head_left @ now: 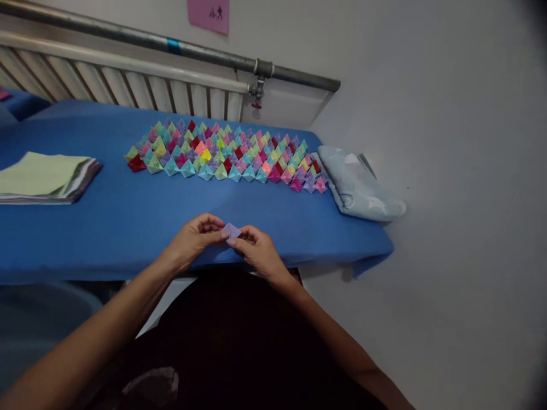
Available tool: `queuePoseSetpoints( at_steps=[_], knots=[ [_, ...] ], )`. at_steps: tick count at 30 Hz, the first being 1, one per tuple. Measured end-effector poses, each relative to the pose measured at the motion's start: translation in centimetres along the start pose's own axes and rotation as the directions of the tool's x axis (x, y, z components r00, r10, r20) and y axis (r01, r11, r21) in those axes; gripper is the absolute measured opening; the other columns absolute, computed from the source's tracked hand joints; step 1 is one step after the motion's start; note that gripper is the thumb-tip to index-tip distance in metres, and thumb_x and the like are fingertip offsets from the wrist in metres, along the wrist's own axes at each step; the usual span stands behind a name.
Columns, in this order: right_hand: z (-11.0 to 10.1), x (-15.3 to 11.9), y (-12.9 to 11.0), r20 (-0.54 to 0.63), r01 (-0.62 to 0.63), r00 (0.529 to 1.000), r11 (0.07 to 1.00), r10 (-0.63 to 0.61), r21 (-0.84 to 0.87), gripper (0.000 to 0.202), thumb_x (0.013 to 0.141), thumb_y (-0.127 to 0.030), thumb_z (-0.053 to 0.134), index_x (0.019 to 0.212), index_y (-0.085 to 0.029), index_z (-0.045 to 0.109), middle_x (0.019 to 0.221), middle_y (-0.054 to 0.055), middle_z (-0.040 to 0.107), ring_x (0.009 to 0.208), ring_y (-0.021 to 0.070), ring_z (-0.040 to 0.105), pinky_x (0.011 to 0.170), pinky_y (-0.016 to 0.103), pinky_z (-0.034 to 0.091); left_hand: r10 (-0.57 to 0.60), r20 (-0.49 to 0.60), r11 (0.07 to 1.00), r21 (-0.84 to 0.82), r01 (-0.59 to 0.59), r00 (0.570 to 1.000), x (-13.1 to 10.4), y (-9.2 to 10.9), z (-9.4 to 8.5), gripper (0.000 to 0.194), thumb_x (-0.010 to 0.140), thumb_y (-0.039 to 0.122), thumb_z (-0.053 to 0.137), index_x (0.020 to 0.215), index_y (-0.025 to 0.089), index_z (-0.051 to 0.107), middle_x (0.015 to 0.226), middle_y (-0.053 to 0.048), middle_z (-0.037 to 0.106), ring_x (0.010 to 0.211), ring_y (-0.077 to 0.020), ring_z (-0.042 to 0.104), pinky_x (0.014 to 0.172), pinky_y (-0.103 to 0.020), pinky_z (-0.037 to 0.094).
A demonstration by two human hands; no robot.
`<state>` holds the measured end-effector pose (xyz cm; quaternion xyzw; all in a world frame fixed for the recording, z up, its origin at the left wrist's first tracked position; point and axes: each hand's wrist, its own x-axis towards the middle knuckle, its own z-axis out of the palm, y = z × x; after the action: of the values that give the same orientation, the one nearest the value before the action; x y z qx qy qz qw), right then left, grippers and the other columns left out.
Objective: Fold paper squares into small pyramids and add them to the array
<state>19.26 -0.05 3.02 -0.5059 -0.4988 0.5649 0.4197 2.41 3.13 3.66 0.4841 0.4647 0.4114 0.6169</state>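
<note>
A small lavender folded paper piece (232, 230) is pinched between my two hands, just above the near part of the blue cloth. My left hand (197, 237) grips its left side with thumb and fingers. On its right side, the thumb and fingers of my right hand (258, 249) close on it. Beyond my hands, rows of folded paper pieces (222, 154) in green, blue, pink, purple, red and yellow stand close together. The fingertips partly cover the piece I hold.
A blue cloth (128, 228) covers the table. Stacked paper sheets (38, 173) lie at the left, and a folded pale blue fabric (363, 188) lies at the right end. Behind are a radiator (141, 82) and a metal pipe (213, 57). A white wall (448, 199) bounds the right.
</note>
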Motion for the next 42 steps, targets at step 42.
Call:
queuePoseSetpoints(
  at_steps=[42],
  knots=[
    [-3.1, -1.1, 2.8, 0.349, 0.518, 0.794, 0.253, -0.498, -0.817, 0.023, 0.097, -0.029, 0.052, 0.107, -0.018, 0.070, 0.102, 0.009, 0.070, 0.090, 0.0210, 0.057, 0.082, 0.035, 0.041, 0.605, 0.531, -0.037, 0.763, -0.645, 0.593, -2.8, -3.6, -0.7, 0.016, 0.096, 0.020, 0.052, 0.097, 0.015, 0.067, 0.097, -0.009, 0.072, 0.085, -0.0209, 0.062, 0.080, -0.036, 0.044]
  ],
)
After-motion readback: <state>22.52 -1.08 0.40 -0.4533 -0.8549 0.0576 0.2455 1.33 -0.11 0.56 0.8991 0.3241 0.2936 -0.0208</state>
